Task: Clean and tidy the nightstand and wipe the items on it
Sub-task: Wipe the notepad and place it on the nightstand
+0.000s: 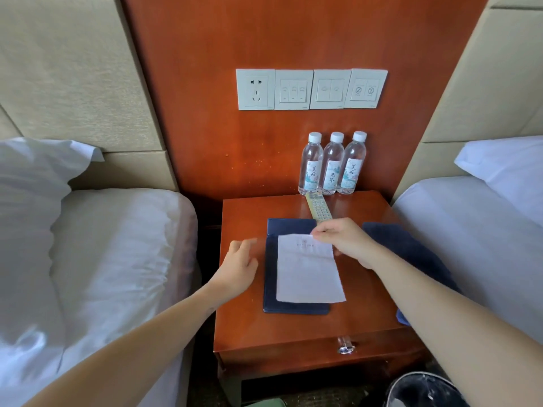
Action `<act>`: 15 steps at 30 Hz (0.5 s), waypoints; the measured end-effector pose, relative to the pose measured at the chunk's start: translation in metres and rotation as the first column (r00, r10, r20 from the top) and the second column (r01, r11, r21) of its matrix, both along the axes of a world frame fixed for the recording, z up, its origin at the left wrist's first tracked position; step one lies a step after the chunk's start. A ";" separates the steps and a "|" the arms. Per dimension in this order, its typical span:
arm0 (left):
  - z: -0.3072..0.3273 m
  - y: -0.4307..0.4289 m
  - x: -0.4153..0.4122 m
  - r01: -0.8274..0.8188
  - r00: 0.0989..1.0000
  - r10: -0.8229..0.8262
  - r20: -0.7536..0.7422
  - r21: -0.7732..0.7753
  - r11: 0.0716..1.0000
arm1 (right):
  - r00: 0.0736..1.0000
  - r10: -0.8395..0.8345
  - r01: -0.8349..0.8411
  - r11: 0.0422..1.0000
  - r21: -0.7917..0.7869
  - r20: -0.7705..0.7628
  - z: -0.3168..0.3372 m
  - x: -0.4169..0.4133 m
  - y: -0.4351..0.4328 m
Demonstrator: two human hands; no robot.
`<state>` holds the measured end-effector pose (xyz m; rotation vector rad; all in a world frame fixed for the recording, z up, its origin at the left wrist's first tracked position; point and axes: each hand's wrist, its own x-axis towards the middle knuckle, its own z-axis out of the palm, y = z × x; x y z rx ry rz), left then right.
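A white notepad sheet (308, 271) lies on a dark blue folder (289, 227) in the middle of the wooden nightstand (244, 327). My right hand (343, 239) pinches the sheet's top edge. My left hand (238, 265) hovers over the nightstand's left side with fingers spread and blurred, holding nothing. A pale remote control (318, 208) lies behind the folder, its near end hidden by my right hand. Three water bottles (332, 164) stand in a row at the back. A dark blue cloth (411, 248) lies on the right edge under my right forearm.
White beds flank the nightstand, left bed (102, 259) and right bed (470, 230). A wall panel carries a socket and switches (311, 89). A black bin (423, 392) stands on the floor at the lower right. The drawer has a clear knob (345, 346).
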<state>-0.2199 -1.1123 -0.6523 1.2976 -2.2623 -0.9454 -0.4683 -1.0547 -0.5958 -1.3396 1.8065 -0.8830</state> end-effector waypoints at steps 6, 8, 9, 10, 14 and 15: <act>0.018 -0.001 -0.006 0.475 0.875 -0.416 0.247 -0.272 0.837 | 0.974 -0.024 0.025 1.000 0.000 -0.225 -0.032 0.014 -0.019; 0.011 -0.003 -0.011 0.610 0.739 -0.467 0.485 -0.189 0.770 | 0.958 -0.047 0.050 0.999 0.005 -0.282 -0.034 0.017 -0.024; 0.006 -0.003 -0.013 0.636 0.685 -0.464 0.562 -0.151 0.756 | 0.954 -0.050 0.054 0.999 0.004 -0.297 -0.035 0.017 -0.026; 0.001 -0.003 -0.014 0.646 0.651 -0.457 0.606 -0.125 0.753 | 0.954 -0.056 0.058 0.998 0.000 -0.293 -0.037 0.018 -0.028; -0.013 -0.004 -0.020 0.621 0.632 -0.419 0.652 -0.103 0.777 | 0.944 -0.054 0.048 0.999 -0.025 -0.325 -0.042 0.020 -0.032; -0.014 -0.005 -0.021 0.615 0.634 -0.419 0.650 -0.096 0.782 | 0.916 -0.038 0.025 0.999 -0.038 -0.400 -0.044 0.019 -0.034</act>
